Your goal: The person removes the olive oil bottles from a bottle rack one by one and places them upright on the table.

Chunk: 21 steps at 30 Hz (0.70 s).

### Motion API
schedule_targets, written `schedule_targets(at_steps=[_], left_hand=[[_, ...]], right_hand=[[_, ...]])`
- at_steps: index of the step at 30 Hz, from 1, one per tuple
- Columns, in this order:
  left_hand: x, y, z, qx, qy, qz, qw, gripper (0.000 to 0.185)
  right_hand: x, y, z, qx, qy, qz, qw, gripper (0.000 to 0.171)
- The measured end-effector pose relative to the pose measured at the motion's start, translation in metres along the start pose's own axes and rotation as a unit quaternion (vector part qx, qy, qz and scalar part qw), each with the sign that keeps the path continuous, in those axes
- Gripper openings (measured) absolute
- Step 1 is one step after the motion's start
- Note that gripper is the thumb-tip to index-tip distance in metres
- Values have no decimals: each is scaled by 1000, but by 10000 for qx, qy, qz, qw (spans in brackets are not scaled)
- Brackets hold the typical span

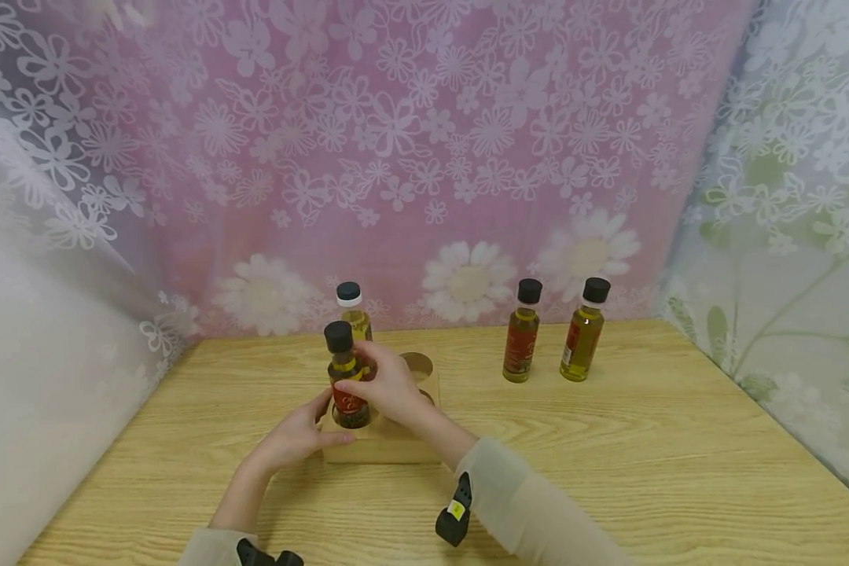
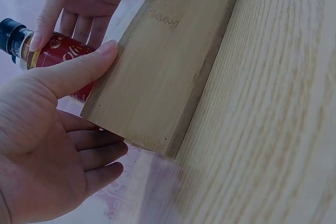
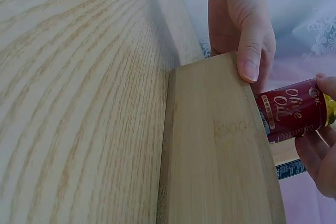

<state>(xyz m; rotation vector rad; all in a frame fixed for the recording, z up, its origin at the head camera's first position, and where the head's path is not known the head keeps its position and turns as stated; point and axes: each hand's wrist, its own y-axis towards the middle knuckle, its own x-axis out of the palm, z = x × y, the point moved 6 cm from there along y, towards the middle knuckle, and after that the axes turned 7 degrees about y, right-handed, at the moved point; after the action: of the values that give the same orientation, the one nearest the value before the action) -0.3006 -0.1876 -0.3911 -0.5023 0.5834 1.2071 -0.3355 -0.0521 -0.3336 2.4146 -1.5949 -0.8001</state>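
My right hand (image 1: 391, 385) holds an olive oil bottle (image 1: 339, 358) with a black cap and red label, fingers and thumb about its sides. The bottle stands upright, its base inside the front left round hole of a wooden bottle holder (image 1: 389, 450). My left hand (image 1: 293, 434) grips the holder's left front corner; in the left wrist view its thumb (image 2: 79, 72) lies on the front panel's top edge. Behind the held bottle a second bottle (image 1: 354, 314) with a black cap rises at the holder's back left, its lower part hidden.
Two more oil bottles, one with a red label facing me (image 1: 520, 346) and one turned sideways (image 1: 583, 342), stand on the wooden table (image 1: 608, 472) to the right. A round hole (image 1: 417, 365) shows at the holder's back right. Flowered curtains (image 1: 431, 157) hang around the table.
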Motion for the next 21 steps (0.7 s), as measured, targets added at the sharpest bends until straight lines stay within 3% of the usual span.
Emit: schedule_targets(at_steps=[9, 21], left_hand=[[2, 2, -4, -105, -42, -28, 9999, 100], [1, 1, -2, -128, 143, -10, 9998, 99]], right_hand=[[-6, -6, 0, 62, -85, 225, 9997, 53], [-26, -5, -4, 297, 396, 652, 9966, 52]])
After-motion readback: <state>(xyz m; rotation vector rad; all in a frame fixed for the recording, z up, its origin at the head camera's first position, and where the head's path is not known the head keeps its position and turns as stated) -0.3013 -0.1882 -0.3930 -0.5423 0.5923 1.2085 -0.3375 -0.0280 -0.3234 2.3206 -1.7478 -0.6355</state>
